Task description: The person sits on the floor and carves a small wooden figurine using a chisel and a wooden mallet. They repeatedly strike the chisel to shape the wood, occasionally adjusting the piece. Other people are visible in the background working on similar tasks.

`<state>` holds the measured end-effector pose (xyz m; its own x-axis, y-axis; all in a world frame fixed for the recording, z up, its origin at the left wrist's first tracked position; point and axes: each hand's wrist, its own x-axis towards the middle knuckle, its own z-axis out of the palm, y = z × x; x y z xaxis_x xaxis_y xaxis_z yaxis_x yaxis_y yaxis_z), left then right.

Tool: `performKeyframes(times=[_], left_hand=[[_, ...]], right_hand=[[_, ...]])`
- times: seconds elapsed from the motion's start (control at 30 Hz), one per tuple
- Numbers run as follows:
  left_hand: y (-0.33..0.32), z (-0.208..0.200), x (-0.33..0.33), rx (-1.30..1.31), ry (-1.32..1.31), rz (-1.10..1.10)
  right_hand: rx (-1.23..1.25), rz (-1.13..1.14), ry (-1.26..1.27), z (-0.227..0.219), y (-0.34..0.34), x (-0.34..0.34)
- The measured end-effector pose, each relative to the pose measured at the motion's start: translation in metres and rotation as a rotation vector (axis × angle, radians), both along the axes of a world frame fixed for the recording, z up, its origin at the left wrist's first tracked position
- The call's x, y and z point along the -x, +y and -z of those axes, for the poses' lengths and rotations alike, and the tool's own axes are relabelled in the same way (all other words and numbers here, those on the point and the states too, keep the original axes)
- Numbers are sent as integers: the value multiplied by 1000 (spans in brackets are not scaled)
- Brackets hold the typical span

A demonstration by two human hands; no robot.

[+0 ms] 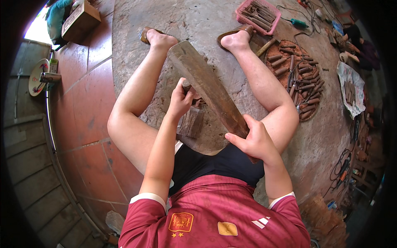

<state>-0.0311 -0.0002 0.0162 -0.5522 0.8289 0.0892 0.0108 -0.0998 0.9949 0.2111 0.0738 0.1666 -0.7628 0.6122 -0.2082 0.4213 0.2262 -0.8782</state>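
Between my bent legs, my right hand (257, 138) grips the lower end of a long, heavy wooden club (211, 89). The club slants up and left, its broad worn end near my left foot. My left hand (181, 98) is closed around a short tool with a round brown handle (186, 84), whose butt end sticks out beside the club. The rest of that tool is hidden by the hand and the club. Just below my left hand, a dark, rough wooden block (192, 122) lies on the floor.
On the right, several wooden-handled carving tools (306, 84) lie in a round tray. A pink basket (278, 25) of more tools stands beyond it, near a green power tool (299, 23). Another person (364, 47) sits at the far right. A wooden box (80, 22) is at the upper left.
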Motion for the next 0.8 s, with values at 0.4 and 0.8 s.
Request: performKeyframes(times=[0.4, 0.8], left_hand=[[3, 4, 6, 76, 29, 38], [-1, 7, 2, 60, 141, -14]], right_hand=[[-262, -86, 282, 0, -1, 14], [-364, -197, -84, 0, 0, 15]])
